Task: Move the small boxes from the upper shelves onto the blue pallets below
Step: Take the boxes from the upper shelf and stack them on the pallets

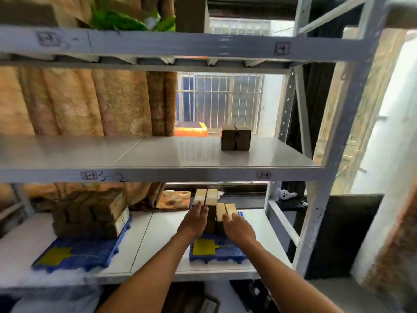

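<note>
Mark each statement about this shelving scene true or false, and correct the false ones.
1. Two small boxes stand side by side on the middle shelf. True.
2. Both hands reach toward boxes on the right blue pallet. True.
3. The left blue pallet carries nothing. False: a stack of brown boxes sits on it.
4. The left hand rests on the middle shelf. False: it touches the tall boxes on the shelf below.
5. The right hand touches the shorter boxes. True.

Both forearms are bare, with no sleeves in view. The left hand (195, 219) and right hand (237, 227) wear no gloves.
</note>
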The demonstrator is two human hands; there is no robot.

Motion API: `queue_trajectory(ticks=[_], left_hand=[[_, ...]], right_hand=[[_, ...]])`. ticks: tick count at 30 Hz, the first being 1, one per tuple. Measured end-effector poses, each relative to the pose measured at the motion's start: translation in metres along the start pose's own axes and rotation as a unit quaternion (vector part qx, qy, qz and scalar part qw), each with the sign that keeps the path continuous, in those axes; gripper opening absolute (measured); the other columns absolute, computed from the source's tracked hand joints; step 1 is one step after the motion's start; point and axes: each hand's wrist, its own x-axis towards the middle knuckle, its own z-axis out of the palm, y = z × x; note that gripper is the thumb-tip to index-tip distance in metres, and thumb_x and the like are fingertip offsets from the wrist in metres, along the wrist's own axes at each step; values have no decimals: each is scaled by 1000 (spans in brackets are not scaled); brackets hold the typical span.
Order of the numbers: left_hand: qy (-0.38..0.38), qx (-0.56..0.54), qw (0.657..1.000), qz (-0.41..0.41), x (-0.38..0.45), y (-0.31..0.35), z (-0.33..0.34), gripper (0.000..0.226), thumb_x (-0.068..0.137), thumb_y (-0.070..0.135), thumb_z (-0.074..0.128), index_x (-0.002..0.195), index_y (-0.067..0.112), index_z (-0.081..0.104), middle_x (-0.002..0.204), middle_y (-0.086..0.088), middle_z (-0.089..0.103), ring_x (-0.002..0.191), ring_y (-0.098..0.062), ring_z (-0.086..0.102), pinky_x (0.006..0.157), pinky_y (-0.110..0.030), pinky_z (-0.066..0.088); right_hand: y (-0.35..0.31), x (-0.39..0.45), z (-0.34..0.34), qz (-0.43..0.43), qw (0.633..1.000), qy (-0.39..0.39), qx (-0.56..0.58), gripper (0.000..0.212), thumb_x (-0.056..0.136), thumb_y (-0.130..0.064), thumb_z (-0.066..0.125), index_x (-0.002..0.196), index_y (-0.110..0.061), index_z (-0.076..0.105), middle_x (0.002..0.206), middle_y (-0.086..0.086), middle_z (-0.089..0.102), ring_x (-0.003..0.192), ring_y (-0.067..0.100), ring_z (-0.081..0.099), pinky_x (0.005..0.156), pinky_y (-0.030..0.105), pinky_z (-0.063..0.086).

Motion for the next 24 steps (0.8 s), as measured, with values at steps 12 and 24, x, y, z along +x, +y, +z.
queue_trajectory(ticks=[12, 24], left_hand=[[145, -32, 966, 211, -84, 124, -39, 58, 104, 56, 14, 154, 36, 36, 158, 2, 44, 140, -19, 47, 106, -30, 37], [141, -93, 979, 115, 74, 157, -96, 64, 106, 56, 17, 150, 19, 45, 155, -9, 48, 142, -28, 45, 118, -41, 29]], right_hand=[[-60, -79, -107, -202, 954, 210, 74, 56, 107, -47, 43, 155, -20, 43, 164, -1, 40, 151, 18, 37, 115, 37, 39], [-78, 87, -174, -55, 972, 166, 159, 61, 108, -45, 41, 154, -5, 38, 157, 18, 46, 143, 36, 46, 115, 44, 36]])
